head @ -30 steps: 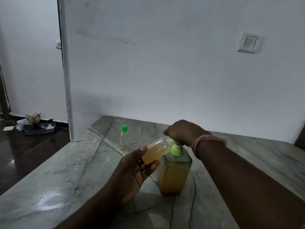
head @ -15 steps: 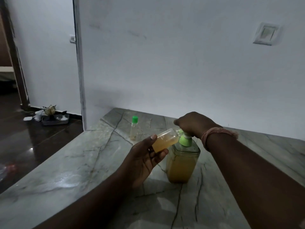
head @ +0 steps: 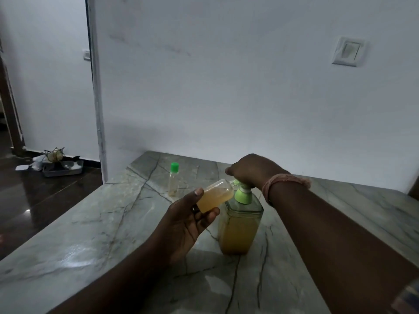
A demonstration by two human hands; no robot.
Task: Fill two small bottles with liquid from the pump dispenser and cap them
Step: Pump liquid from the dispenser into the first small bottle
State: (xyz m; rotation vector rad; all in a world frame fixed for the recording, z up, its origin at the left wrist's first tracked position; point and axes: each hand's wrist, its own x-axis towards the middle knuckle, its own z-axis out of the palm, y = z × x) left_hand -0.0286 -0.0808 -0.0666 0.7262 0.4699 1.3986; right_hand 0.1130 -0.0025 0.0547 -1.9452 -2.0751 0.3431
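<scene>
Head view: small bottle (head: 215, 195) tilted, mouth at pump dispenser (head: 240, 223) nozzle, left hand (head: 190, 220) fingers gripping it; right hand (head: 254, 171) curled atop the pump.

the right hand (head: 251, 172) is covering the top of the pump dispenser (head: 240, 225), so the pump head is lying hidden under the palm; the spout is showing only as a sliver, and whether liquid is running is too small to tell; the left hand (head: 188, 220) is hiding the base of the open small bottle (head: 215, 196); both forearms are running off the bottom edge; the counter (head: 90, 223) is getting cut off at the bottom and right edges; the contents of the tray on the floor (head: 62, 168) are blurring together, too small to identify.
</scene>
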